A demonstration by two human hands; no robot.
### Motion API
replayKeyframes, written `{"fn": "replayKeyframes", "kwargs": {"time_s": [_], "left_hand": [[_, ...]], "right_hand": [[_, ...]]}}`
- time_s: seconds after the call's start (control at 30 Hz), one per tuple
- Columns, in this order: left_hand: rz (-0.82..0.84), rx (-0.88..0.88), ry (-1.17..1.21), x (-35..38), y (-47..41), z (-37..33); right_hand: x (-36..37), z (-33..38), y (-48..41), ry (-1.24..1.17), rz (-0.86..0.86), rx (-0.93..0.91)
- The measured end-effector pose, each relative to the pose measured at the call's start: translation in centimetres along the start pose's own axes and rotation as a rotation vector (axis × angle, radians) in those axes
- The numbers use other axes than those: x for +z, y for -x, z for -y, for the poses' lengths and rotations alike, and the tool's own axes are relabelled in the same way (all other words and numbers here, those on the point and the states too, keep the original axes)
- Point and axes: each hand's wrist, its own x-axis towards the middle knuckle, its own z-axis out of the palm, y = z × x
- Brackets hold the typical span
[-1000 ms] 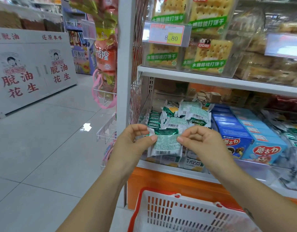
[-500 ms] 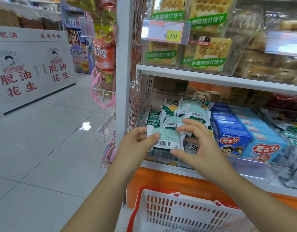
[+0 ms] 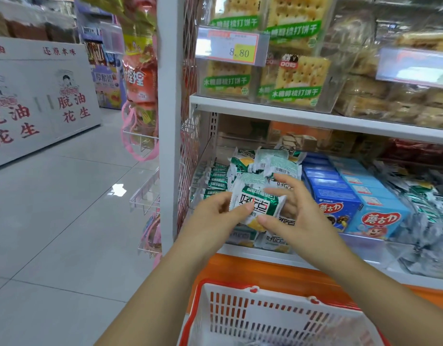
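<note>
Snack packet (image 3: pixel 256 204) gripped by left hand (image 3: pixel 215 216) and right hand (image 3: pixel 302 221), packet pile (image 3: pixel 272 163) behind, basket (image 3: pixel 240 313) below

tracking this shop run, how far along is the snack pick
Done: one packet is up off the pile on the shelf. In hand: left hand and right hand both hold it by its edges, label showing. Left: it probably goes in the basket below, not yet there.
</note>
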Motion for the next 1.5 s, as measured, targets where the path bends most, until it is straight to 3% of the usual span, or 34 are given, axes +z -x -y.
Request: {"fn": "replayKeyframes", "kwargs": {"time_s": [0.1, 0.17, 0.27, 0.37, 0.53, 0.6, 0.73, 1.03, 1.13, 1.27, 1.5], "left_hand": [[-0.053, 0.006, -0.008, 0.8, -0.4, 0.0], [-0.043, 0.022, -0.002, 1.2, -0.7, -0.1], [-0.041, 0.039, 0.013, 1.4, -1.0, 0.0], [-0.171, 0.084, -0.087, 0.4, -1.0, 0.0], [-0.377, 0.098, -0.092, -1.8, -1.3, 0.6], [-0.418, 0.096, -0.111, -2.3, -1.5, 0.8], [-0.457, 0.097, -0.144, -2.9, -1.7, 1.4], [-0.521, -0.003, -0.194, -3.8, -1.5, 2.5], [-0.491, -0.061, -0.152, -4.2, -1.4, 2.7], [-0.426, -0.134, -0.092, -4.7, -1.5, 3.4], [-0.374, -0.185, 0.089, -5.9, -1.5, 3.6]], "right_hand": [[-0.2, -0.2, 0.2, 0.421, -0.063, -0.275], [-0.4, -0.9, 0.0, 0.522, -0.113, -0.383], [-1.3, -1.5, -1.0, 0.386, -0.229, -0.236], [-3.3, -2.7, -3.8, 0.255, -0.360, -0.039], [-5.6, -5.2, -10.0, 0.331, -0.513, 0.061], [-5.9, -6.1, -11.7, 0.430, -0.510, 0.102], [-6.0, -7.7, -12.5, 0.496, -0.339, 0.150], [-5.7, -3.4, -9.2, 0.577, -0.284, -0.079], [-3.3, -0.1, -8.1, 0.544, -0.118, -0.191], [1.5, 2.5, -8.6, 0.459, 0.362, -0.184], [7.1, 2.6, -12.4, 0.777, 0.852, -0.083]]}}
